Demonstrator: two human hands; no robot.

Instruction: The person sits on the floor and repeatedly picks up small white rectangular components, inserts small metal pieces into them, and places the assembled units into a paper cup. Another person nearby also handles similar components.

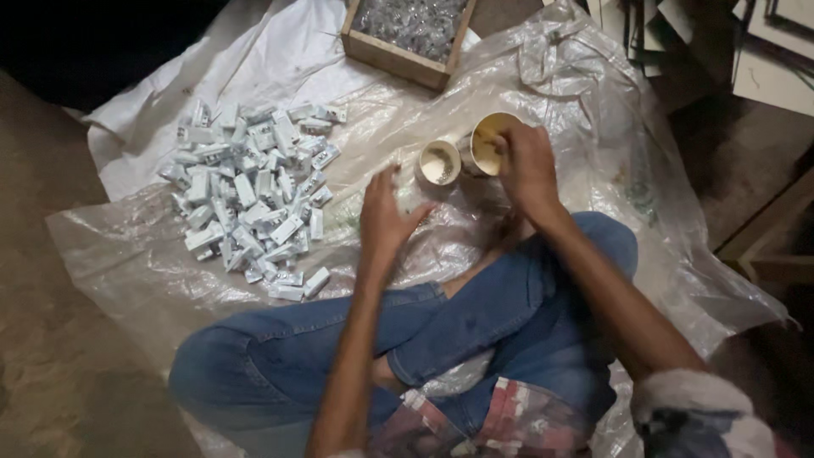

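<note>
Wooden box cut off at top edge, its shiny contents too small to tell, right fingertips hidden inside cup, left fingers blurred

I sit cross-legged on a plastic sheet spread over the floor, my knees nearest me. Just beyond my legs stand two cups side by side and touching, each with small bits inside. My right hand rests on the rim of the right cup; my left hand hovers just left of the left cup, closer to me. Farther left on the sheet lies a heap of small packets, well apart from the cups. Behind the cups, at the far edge of the sheet, sits a wooden box with small bits in it. Flat boards lie off to the far right.
</note>
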